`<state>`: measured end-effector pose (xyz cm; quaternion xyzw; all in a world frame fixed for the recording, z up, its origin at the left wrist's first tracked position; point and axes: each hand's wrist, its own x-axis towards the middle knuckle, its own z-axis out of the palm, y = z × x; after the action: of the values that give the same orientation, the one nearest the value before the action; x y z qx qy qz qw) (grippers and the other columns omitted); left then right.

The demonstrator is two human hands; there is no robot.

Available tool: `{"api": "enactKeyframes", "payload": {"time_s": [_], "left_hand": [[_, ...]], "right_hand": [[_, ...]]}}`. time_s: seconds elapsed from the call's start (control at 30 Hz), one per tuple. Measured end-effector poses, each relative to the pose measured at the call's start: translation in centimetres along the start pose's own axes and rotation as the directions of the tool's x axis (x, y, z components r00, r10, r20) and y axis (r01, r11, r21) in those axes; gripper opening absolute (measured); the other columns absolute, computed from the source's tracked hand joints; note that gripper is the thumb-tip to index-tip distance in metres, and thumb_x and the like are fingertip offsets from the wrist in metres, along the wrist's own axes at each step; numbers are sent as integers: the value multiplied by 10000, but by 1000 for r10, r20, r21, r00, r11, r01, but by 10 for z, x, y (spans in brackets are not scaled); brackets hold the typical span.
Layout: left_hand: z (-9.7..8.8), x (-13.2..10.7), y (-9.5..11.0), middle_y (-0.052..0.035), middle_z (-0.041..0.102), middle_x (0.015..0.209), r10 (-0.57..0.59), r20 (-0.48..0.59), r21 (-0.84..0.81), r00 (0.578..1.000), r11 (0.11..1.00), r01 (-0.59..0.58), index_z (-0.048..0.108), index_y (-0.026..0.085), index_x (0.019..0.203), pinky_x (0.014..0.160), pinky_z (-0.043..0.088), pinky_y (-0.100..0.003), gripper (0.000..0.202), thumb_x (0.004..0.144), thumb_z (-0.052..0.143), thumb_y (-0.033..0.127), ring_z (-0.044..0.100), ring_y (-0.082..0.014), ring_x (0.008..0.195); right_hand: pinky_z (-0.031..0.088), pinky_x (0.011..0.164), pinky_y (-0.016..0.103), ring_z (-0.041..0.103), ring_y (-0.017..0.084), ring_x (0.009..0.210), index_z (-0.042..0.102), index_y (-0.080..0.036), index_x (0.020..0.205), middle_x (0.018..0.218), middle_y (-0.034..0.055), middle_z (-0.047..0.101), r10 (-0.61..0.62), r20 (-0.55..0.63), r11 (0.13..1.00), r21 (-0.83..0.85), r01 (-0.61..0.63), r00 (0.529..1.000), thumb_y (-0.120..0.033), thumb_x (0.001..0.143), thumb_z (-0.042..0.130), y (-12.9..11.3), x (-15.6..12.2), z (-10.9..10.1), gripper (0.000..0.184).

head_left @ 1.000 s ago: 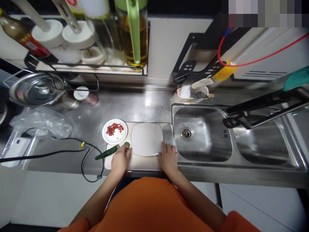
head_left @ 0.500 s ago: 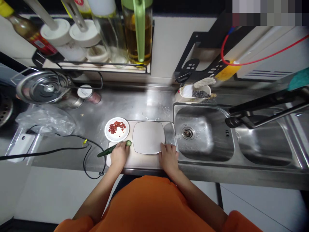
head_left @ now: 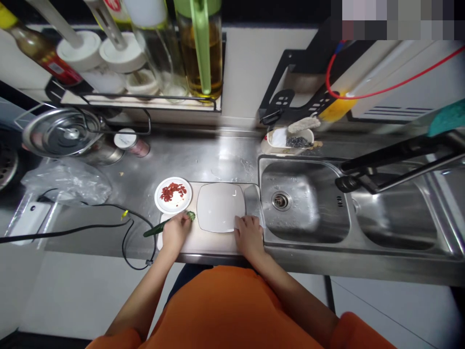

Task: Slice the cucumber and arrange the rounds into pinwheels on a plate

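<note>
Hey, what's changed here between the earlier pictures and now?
The bare left hand has shifted slightly left along the dark-green cucumber; the bare right hand has shifted left over the near right corner of the pale rounded-square slab. A small bright mark has appeared on it. Cucumber, slab and round white dish stayed put.

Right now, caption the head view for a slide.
Left hand holding a cucumber, right hand at the corner of a squarish plate.

No legible text: the red label (head_left: 60, 70) with a pale patch on the brown bottle (head_left: 31, 43) blurs out, as does the red-and-white mark (head_left: 113, 4) behind the jars; white corner-shaped mark (head_left: 234, 193) on the pale slab (head_left: 218, 211), meaning unclear.
</note>
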<state>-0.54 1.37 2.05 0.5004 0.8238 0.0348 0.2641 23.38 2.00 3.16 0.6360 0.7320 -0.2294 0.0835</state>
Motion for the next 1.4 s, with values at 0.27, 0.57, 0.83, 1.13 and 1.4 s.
{"api": "enactKeyframes", "payload": {"time_s": [0.27,0.57,0.83,1.13,1.4], "left_hand": [[-14,-1,9,0,666,713,133,150,-526,980,850,-35,641,190,799,610,427,-218,212,694,607,372,557,-110,614],[-6,10,51,-27,670,748,318,310,-684,896,729,-22,644,158,811,610,428,-223,321,652,659,436,575,-113,659],[2,11,64,-44,638,692,65,631,-686,773,512,517,579,126,823,402,285,-152,391,734,617,505,494,-49,469],[10,31,73,-25,639,654,99,682,-711,725,321,626,604,124,878,387,301,-119,269,649,726,195,538,-48,477],[24,61,77,-3,644,613,155,446,-725,881,639,255,694,140,892,527,409,-182,271,626,698,194,555,-77,534]], "right_hand": [[336,912,315,508,168,998,648,-215,1023,995,30,656,-294,-89,845,440,302,952,-242,851,535,-16,36,-11,208],[400,700,229,582,122,731,687,-200,750,738,-19,674,-162,28,756,646,106,986,-212,772,588,-28,53,-32,102],[395,671,227,571,123,715,674,-178,744,721,-5,664,-68,-70,694,713,97,995,-228,778,569,-21,48,-29,120],[400,644,233,566,122,675,669,-187,713,686,-8,656,-35,-87,652,753,89,996,-239,745,566,-20,53,-17,120],[408,601,219,582,126,640,669,-178,694,668,-3,664,166,37,616,776,-133,985,-230,692,563,-16,81,9,118]]}}
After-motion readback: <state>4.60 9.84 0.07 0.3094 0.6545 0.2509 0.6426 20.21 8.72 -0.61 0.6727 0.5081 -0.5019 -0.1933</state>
